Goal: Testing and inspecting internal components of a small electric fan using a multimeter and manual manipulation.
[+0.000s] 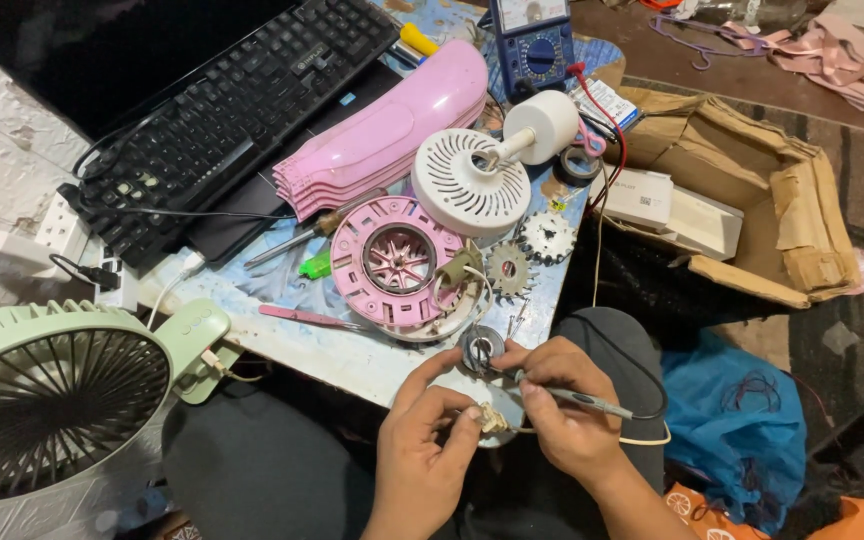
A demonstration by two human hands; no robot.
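At the near table edge, the left hand (422, 440) pinches a small cream connector (493, 418), while the right hand (564, 405) grips a slim probe (582, 400) (pen-style) beside a round motor (480, 347), just near the pink fan housing (399, 262).

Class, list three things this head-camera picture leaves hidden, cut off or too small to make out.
1. Small pale part: mostly covered by the left hand fingers.
2. Probe tip: too small, hidden at the round motor part.
3. Green fan: cut off by the left edge.
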